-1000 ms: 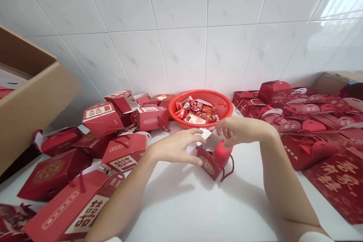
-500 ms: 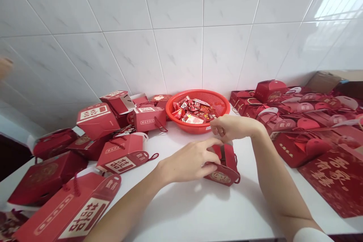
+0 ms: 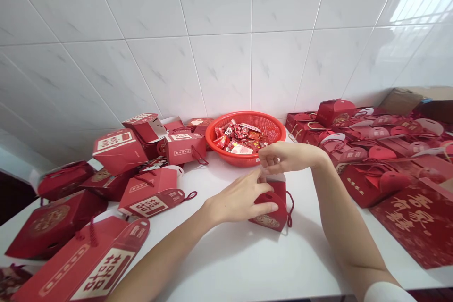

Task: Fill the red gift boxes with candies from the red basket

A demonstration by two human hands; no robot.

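A small red gift box (image 3: 271, 221) with a dark red cord loop at its right side stands on the white table, just in front of the red basket (image 3: 281, 138). My left hand (image 3: 244, 198) presses its fingers on the box's rounded front flap and top. Over the back of the box, my right hand (image 3: 279, 156) is bent down with fingers curled at the top edge; its fingertips are partly hidden. Wrapped sweets (image 3: 242, 139) lie inside the basket.
Red boxes with cord handles (image 3: 148, 193) are piled on the left. More red boxes (image 3: 375, 151) crowd the right, with a flat red bag (image 3: 417, 222) in front. A cardboard box (image 3: 403, 101) stands back right, and a tiled wall (image 3: 219, 66) rises behind.
The small box's front flap has come up from leaning outward to nearly upright under my left hand. My right hand has shifted slightly left. The blurred hand at the far left edge is gone.
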